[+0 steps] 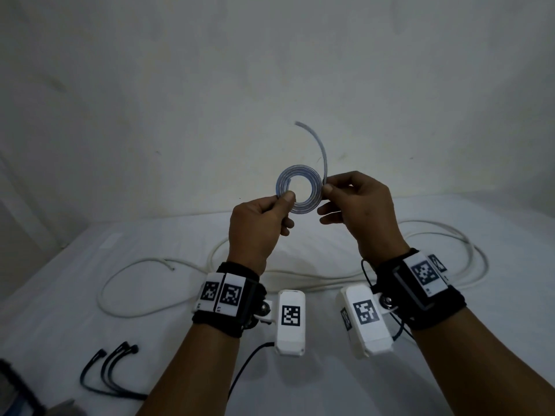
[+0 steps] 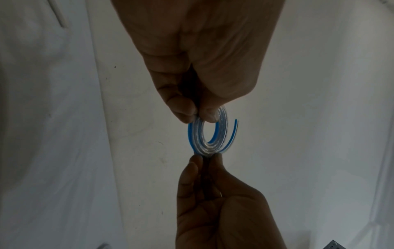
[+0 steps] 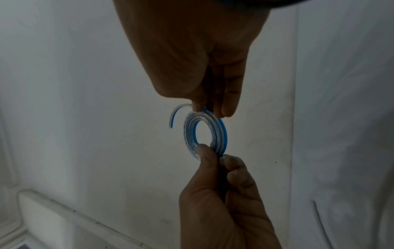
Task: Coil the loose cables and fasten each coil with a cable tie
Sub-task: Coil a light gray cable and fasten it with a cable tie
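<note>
A short clear cable with a blue stripe is wound into a small flat coil held up in the air before a white wall. My left hand pinches the coil's lower left edge between thumb and forefinger. At the coil's right edge my right hand pinches the spot where the loose tail curves up and away. In the left wrist view the coil sits between my left hand above and my right hand below. The right wrist view shows the coil with my right hand on top and my left hand beneath.
A long white cable lies in loose loops across the white sheet under my wrists. A few black cable ties lie at the near left. A dark object sits in the bottom left corner.
</note>
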